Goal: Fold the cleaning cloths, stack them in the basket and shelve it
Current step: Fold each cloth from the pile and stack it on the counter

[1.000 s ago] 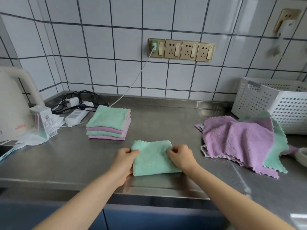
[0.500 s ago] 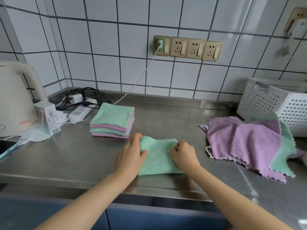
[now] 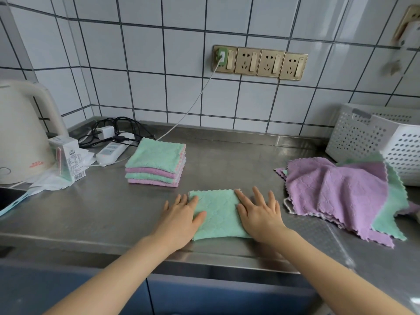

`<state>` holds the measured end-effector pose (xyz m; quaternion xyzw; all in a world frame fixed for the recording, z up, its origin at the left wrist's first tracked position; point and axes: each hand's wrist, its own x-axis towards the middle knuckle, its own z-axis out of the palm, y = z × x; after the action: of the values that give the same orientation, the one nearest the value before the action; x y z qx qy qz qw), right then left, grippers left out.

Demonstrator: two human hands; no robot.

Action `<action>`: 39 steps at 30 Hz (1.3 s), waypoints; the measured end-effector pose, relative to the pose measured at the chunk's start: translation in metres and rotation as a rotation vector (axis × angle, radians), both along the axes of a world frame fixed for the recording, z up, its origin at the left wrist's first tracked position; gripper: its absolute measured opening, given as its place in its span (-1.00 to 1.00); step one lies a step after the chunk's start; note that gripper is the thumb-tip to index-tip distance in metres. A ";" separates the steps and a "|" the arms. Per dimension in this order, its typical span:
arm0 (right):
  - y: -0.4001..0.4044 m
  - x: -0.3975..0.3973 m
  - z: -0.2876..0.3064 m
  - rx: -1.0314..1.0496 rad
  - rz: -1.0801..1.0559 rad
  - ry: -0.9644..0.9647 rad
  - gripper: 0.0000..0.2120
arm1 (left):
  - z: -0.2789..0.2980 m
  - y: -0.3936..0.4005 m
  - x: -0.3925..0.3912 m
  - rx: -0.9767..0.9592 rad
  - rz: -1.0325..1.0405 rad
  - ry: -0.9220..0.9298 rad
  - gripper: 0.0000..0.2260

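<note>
A folded green cloth [image 3: 218,213] lies flat on the steel counter near its front edge. My left hand [image 3: 181,218] rests palm down on the cloth's left side, fingers spread. My right hand [image 3: 259,212] presses flat on its right side, fingers spread too. Neither hand grips anything. Behind and to the left sits a stack of folded cloths [image 3: 156,162], green and pink in turn. A loose pile of unfolded purple and green cloths [image 3: 341,196] lies to the right. The white perforated basket [image 3: 386,142] stands at the back right, behind that pile.
A cream kettle [image 3: 20,135] stands at the far left beside a small carton [image 3: 68,158] and crumpled tissue. A power strip [image 3: 111,151] with black cables lies by the wall. A white cable runs up to the wall sockets [image 3: 259,62]. The counter's front edge [image 3: 136,244] runs below my hands.
My hands have let go of the green cloth's top edge and now lie flat and spread on it. The cloth is smoother and squarer.
</note>
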<state>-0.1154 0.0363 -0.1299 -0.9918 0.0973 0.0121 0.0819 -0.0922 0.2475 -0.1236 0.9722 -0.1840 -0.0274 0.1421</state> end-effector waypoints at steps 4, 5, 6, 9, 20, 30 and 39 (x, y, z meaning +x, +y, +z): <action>0.001 -0.001 0.002 0.022 -0.023 0.024 -0.53 | 0.007 -0.008 -0.005 -0.497 0.100 0.075 -0.54; 0.002 -0.001 0.002 0.040 -0.023 0.021 -0.53 | 0.007 -0.008 -0.004 -0.695 0.135 0.133 -0.57; 0.003 -0.002 0.001 0.060 -0.023 0.014 -0.53 | 0.008 -0.008 -0.002 -0.866 0.188 0.193 -0.58; 0.003 -0.003 -0.002 0.079 -0.072 -0.026 -0.46 | 0.007 -0.007 0.005 -1.196 0.386 0.396 -0.41; 0.045 0.033 0.046 0.903 -0.168 -0.181 -0.67 | 0.051 0.018 0.047 -1.582 0.206 0.308 -0.60; 0.137 0.184 0.066 1.376 -0.161 -0.128 -0.89 | 0.070 0.110 0.192 -0.891 0.379 -0.148 -0.88; 0.137 0.199 0.024 1.234 -0.173 -0.159 -0.83 | 0.030 0.118 0.201 -1.036 0.377 -0.128 -0.77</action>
<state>0.0841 0.1729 -0.1055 -0.7481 0.1460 -0.0143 0.6471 0.1091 0.3659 -0.0935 0.7909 -0.0043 0.1519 0.5928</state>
